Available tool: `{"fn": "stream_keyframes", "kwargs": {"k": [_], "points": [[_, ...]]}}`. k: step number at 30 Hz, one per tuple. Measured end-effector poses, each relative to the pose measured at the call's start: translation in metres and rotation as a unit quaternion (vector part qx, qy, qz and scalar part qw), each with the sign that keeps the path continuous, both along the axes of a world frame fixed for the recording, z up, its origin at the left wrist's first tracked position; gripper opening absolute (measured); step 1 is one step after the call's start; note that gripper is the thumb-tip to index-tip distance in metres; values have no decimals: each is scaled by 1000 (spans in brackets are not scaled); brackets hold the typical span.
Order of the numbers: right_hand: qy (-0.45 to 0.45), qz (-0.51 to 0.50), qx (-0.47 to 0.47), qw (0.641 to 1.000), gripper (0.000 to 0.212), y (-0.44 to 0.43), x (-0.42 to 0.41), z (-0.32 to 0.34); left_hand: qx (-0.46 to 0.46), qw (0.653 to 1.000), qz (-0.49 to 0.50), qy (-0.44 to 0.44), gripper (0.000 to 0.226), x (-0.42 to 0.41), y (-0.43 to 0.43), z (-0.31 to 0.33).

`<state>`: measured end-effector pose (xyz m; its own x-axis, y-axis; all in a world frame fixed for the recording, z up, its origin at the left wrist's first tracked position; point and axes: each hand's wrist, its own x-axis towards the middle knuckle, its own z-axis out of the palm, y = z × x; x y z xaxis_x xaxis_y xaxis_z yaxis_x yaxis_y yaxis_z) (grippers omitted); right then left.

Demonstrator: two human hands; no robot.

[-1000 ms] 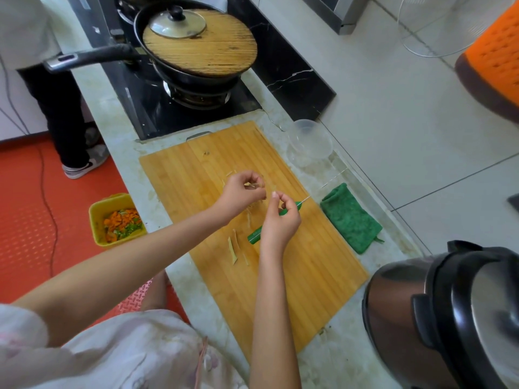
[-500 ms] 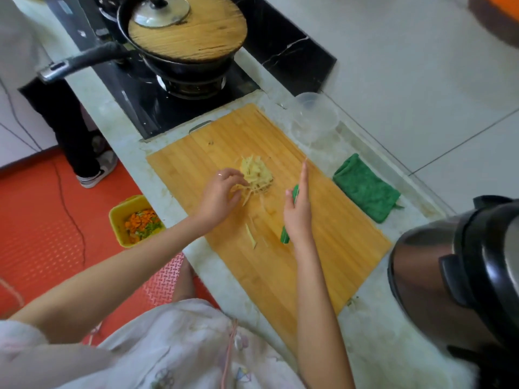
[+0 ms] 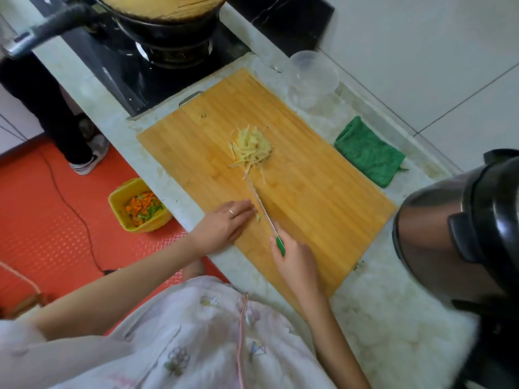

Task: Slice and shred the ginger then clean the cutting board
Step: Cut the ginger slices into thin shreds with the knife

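Note:
A pile of pale yellow shredded ginger [image 3: 252,147] lies near the middle of the bamboo cutting board [image 3: 323,197]. My right hand [image 3: 292,256] grips the green handle of a knife [image 3: 262,204], whose thin blade runs edge-up along the board toward the pile. My left hand [image 3: 224,226] rests flat on the board's near left edge, fingers straight, fingertips beside a small ginger scrap [image 3: 258,218] next to the blade.
A folded green cloth [image 3: 368,153] and a clear plastic bowl [image 3: 311,77] lie right of the board. A pan with a wooden lid [image 3: 168,12] sits on the stove behind. A large steel cooker [image 3: 460,234] stands at right. A yellow waste bin [image 3: 140,206] and another person's legs [image 3: 56,108] are on the floor at left.
Both hands drew back from the ginger pile toward the board's near edge. The knife now lies pointing at the pile, and my left hand has flattened onto the board.

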<state>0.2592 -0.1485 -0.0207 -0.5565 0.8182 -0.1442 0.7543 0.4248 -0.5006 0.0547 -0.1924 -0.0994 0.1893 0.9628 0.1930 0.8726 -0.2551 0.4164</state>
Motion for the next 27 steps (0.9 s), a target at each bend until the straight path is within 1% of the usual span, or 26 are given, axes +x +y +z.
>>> {"fn": "stream_keyframes", "kwargs": {"k": [2,4,7,10,13,15,27], "points": [[-13,23,45,999,38,-6,1,2,20,1000,3,4,40,2,-2,-1],[-15,28,76,997,41,-9,1,3,33,999,17,-2,39,5,-5,-1],[-18,39,59,997,46,-10,1,7,51,998,28,-9,40,9,-6,-5],[-40,58,52,996,49,-11,0,15,79,996,28,-13,33,9,-6,-6],[-81,65,19,994,52,-11,-4,21,90,995,26,-18,39,9,-6,-7],[-102,69,11,992,53,-10,-6,25,91,995,29,-19,40,9,-6,-8],[-127,63,-15,990,54,-10,-10,32,70,997,29,-22,34,7,-4,-11]]}}
